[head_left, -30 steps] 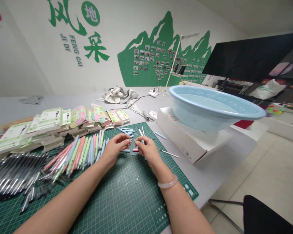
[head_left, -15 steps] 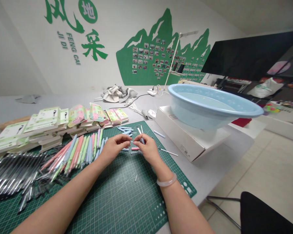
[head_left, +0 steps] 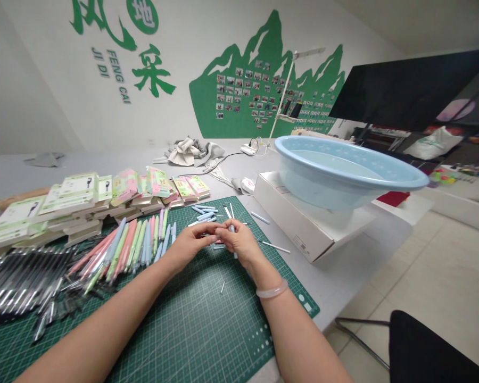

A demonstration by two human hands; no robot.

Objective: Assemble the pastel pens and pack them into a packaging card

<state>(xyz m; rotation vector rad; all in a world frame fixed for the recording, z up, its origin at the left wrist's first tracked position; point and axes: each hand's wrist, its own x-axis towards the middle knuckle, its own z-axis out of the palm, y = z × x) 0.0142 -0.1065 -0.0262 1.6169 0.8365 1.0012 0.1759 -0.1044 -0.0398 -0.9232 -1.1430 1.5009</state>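
Head view, from the left: black pens [head_left: 19, 282] are lying in a close row, with paper boxes [head_left: 69, 194] piling up behind them; coloured pens [head_left: 123, 250] are fanning out next on the green cutting mat [head_left: 183, 330]; the left hand [head_left: 191, 242] is arching inward with bent fingers, its tips meeting the right hand's, though whether they are pinching anything cannot be told; light-blue pen parts [head_left: 207, 216] are lying just beyond, and a thin white piece [head_left: 222, 287] is lying nearer; the right hand [head_left: 239, 239] is grasping what looks like a light-blue barrel [head_left: 232, 229] above the mat; farther right, a white stick [head_left: 277, 247] is lying near a white box [head_left: 283, 213] that is bearing a blue basin [head_left: 315, 183]; for careful work, the right fingers should probably be steadying the barrel firmly; the left should be pinching lightly and guiding straight, both working low, so that anything slipping would be landing on the mat.
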